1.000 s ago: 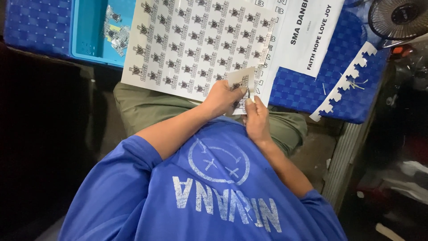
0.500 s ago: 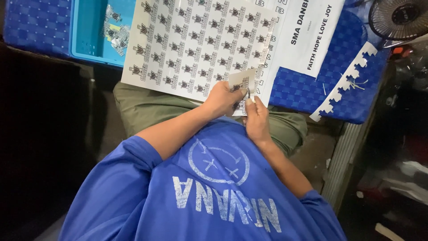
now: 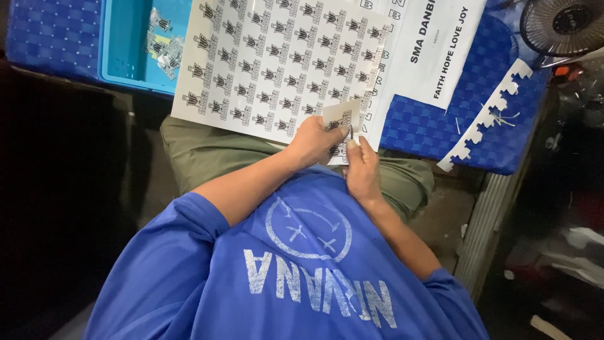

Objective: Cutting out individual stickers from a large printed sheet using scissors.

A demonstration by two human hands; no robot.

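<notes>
Nothing moved, hands point(image 3: 314, 141) pinching cutout point(image 3: 343, 116), sticker sheet point(image 3: 277, 63) behind

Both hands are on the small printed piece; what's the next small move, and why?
Probably lift the edge of the small white printed paper piece with the right hand while the left hand steadies it: both hands meet at its lower edge, over the large white printed sheet.

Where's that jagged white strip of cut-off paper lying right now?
In the head view, the jagged white strip lies on the blue checkered mat at the right, below the fan.
</notes>
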